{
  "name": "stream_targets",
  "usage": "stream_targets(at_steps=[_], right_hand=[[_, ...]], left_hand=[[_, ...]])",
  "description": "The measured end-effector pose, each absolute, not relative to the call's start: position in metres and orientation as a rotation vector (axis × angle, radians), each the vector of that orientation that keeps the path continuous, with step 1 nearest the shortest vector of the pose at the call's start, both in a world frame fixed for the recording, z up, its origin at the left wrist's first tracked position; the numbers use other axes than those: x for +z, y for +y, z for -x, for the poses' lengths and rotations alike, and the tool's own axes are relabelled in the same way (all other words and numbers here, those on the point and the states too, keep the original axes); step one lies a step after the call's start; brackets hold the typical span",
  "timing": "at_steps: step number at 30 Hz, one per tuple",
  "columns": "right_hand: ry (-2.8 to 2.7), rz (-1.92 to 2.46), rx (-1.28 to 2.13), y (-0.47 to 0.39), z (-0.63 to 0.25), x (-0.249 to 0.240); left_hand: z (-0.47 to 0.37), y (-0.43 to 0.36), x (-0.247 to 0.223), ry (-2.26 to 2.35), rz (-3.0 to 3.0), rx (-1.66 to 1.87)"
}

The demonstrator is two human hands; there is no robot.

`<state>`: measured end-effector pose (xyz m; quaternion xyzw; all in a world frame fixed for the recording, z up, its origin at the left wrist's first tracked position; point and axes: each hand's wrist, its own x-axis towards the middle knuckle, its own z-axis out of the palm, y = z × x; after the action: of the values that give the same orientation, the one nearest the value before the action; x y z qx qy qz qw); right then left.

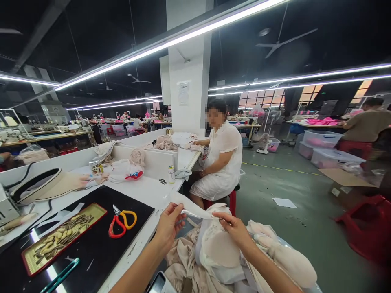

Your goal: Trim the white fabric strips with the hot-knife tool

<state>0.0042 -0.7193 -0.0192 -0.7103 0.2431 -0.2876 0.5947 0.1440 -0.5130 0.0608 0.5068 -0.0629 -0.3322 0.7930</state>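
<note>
A pale, thin strip of fabric is stretched between my two hands above a heap of beige and cream garments. My left hand pinches its left end between thumb and fingers. At the right end, my right hand grips the edge of the same piece. Just below hangs a cream molded cup garment; whether it is joined to the strip I cannot tell. More beige cloth lies around it, and a pale padded cup rests at the right of the heap.
On the black mat lie red-and-yellow scissors, a tray of seeds and nuts and teal snips. A seated person works ahead. A red stool and cardboard box stand right.
</note>
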Motion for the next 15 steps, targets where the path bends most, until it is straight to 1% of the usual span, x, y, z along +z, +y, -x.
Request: stream_targets(at_steps=[9,15], right_hand=[[0.63,1.583,-0.681,-0.723,0.006,-0.031],[0.695,1.517,-0.635,-0.722,0.012,-0.035]], left_hand=[[-0.149,-0.555,0.081,-0.22,-1.12,-0.742],[-0.138,-0.548,0.08,-0.296,-1.171,-0.749]])
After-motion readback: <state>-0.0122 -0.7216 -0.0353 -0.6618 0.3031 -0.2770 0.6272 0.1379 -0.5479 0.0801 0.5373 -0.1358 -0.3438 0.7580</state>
